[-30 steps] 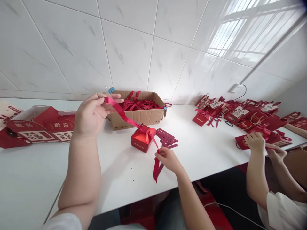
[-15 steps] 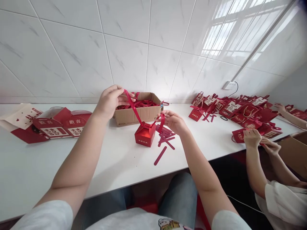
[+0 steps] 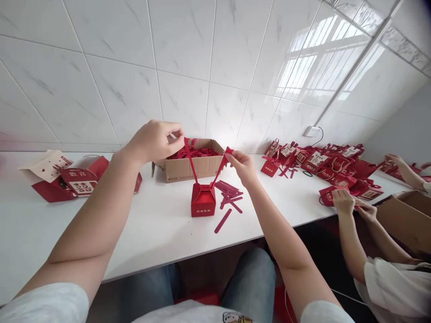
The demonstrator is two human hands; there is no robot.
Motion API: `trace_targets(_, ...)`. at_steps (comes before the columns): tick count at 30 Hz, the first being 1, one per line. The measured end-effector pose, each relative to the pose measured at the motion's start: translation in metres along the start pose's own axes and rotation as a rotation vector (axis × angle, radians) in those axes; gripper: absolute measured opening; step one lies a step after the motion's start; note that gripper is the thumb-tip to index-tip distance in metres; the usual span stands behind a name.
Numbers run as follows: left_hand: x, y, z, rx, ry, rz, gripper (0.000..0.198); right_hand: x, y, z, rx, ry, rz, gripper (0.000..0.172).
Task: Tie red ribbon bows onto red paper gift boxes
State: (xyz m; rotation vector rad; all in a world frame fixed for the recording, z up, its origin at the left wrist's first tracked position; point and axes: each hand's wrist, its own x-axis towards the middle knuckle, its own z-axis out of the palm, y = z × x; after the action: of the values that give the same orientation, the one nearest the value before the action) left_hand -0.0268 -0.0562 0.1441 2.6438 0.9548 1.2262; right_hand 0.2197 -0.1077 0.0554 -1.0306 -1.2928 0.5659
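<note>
A small red gift box (image 3: 203, 207) stands upright on the white table in front of me. A red ribbon (image 3: 191, 162) runs from its top in two taut ends that spread apart in a V. My left hand (image 3: 160, 140) pinches the left end, raised above the box. Lower on the other side, my right hand (image 3: 240, 165) pinches the right end between thumb and fingers. Dark red flat strips (image 3: 230, 194) lie in a loose pile beside the box. Behind it, a cardboard carton (image 3: 197, 169) holds a heap of red ribbons (image 3: 202, 150).
Red and cream gift boxes (image 3: 81, 187) stand at the left, partly behind my forearm. Many decorated red boxes (image 3: 318, 161) crowd the right side near a wall socket (image 3: 313, 131). A co-worker's hands (image 3: 353, 205) handle a red box there, beside another carton (image 3: 404, 220).
Both ribbon ends have been drawn up and outward and now look taut. The gift box has turned so its front faces me. The camera view has tilted slightly.
</note>
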Motion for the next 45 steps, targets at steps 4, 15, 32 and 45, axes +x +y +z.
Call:
trace_targets(4, 0.012, -0.001, -0.002, -0.073, -0.085, -0.011, 0.011, 0.004, -0.008, 0.001, 0.048, 0.028, 0.046, 0.024)
trace_targets(15, 0.025, -0.002, 0.035, -1.091, -0.338, -0.357, 0.021, 0.014, -0.005, 0.014, 0.179, -0.002, 0.095, 0.025)
trace_targets(32, 0.011, -0.001, 0.066, -0.845, 0.235, -0.395, 0.028, 0.012, -0.01, 0.027, 0.219, 0.133, 0.076, 0.031)
trace_targets(45, 0.009, 0.011, 0.061, -0.896, 0.262, -0.427, 0.021, 0.008, -0.013, 0.03, 0.255, 0.099, 0.06, 0.029)
